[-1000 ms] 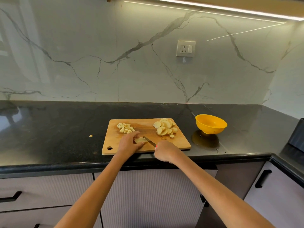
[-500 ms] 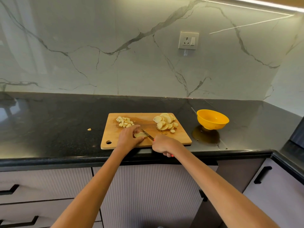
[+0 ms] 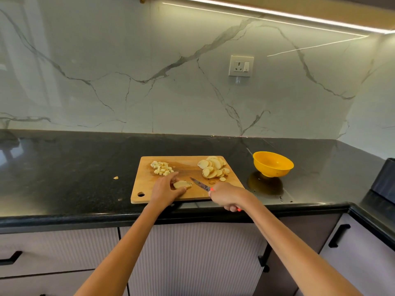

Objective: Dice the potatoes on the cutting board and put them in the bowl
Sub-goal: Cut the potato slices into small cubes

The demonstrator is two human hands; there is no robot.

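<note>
A wooden cutting board (image 3: 188, 167) lies on the black counter. A small pile of diced potato (image 3: 161, 168) sits at its back left and a heap of potato slices (image 3: 213, 167) at its back right. My left hand (image 3: 165, 190) holds a stack of slices (image 3: 182, 184) at the board's front, thumb and fingers curled round it. My right hand (image 3: 227, 196) grips the orange handle of a knife (image 3: 201, 184); the blade points left toward the held slices, a short gap away. The yellow bowl (image 3: 272, 164) stands right of the board, with no potato visible inside.
One stray potato bit (image 3: 115, 177) lies on the counter (image 3: 74, 167) left of the board. A dark appliance (image 3: 384, 180) stands at the far right corner. A wall socket (image 3: 241, 66) is on the marble backsplash. Drawers sit below the counter edge.
The knife has drawn back to the right, off the held slices; the blade now lies apart from them. My left hand keeps its hold on the stack.
</note>
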